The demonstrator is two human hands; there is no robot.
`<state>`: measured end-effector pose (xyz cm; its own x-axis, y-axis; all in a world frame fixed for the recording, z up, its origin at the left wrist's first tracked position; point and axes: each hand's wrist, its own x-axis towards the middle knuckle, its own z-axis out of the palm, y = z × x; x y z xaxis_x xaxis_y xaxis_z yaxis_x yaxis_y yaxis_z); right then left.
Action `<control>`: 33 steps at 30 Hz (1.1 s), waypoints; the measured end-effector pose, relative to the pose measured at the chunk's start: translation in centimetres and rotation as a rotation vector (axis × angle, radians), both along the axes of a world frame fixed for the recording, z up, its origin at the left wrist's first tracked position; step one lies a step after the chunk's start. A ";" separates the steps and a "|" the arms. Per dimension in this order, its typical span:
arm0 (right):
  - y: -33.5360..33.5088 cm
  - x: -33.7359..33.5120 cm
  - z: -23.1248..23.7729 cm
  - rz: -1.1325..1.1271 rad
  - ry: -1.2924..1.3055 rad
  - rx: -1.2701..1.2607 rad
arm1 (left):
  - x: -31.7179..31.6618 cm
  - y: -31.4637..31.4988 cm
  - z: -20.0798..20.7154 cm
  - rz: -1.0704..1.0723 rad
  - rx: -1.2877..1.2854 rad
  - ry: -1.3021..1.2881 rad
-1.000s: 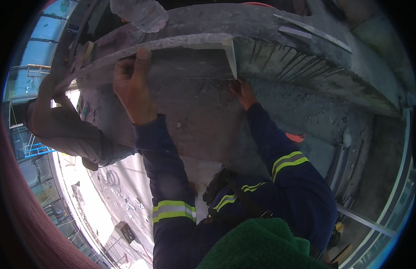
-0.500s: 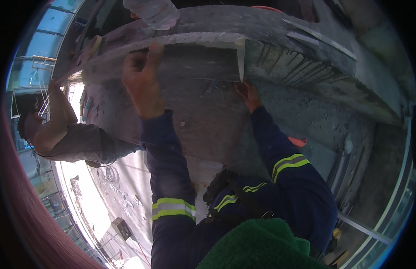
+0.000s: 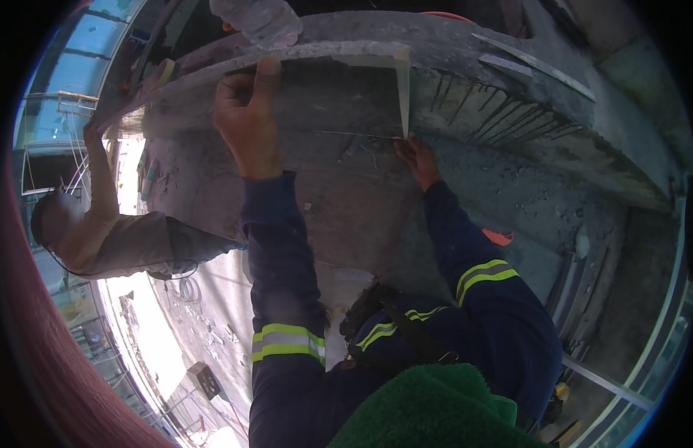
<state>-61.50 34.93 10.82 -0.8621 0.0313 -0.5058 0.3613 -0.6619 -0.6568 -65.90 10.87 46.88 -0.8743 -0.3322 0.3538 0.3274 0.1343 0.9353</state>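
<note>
A long dark panel [image 3: 328, 93] with a smooth face stands along the front of a rough concrete ledge. At its right end is a narrow pale strip [image 3: 403, 93]. My left hand [image 3: 248, 119] is at the panel's upper edge, thumb up over the rim and fingers curled in. My right hand [image 3: 419, 160] has its fingers bent around the lower right corner, just under the strip; its fingertips are partly hidden. A thin pale line runs along the panel's bottom to those fingers. At the far left, another person [image 3: 130, 239] reaches a hand up to the panel's left end.
On the concrete ledge [image 3: 451, 52] lie a clear plastic bottle [image 3: 263, 22], a roll of tape [image 3: 165, 72] and pale flat strips [image 3: 537, 67]. An orange-red scrap [image 3: 497, 237] lies right of my right forearm. A dark box [image 3: 203, 381] sits on the bright floor at lower left.
The panel's upper edge has risen slightly against the ledge, and my left hand has moved up with it. My right hand stays at the lower corner. The other person's raised arm has straightened.
</note>
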 end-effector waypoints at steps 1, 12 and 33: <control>0.0 0.1 0.0 -0.014 -0.010 -0.001 | -0.1 0.1 -0.1 0.002 0.006 0.001; 0.0 0.6 -1.7 0.034 0.158 0.061 | -1.1 0.7 -0.7 0.116 -0.109 0.066; -1.2 0.2 -1.7 0.023 0.127 0.199 | -2.4 1.4 -0.4 0.177 -0.192 0.085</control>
<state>-61.29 33.73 9.16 -0.9200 0.0992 -0.3793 0.2811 -0.5075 -0.8145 -68.31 12.28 46.47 -0.7731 -0.3971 0.4946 0.3588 0.3692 0.8573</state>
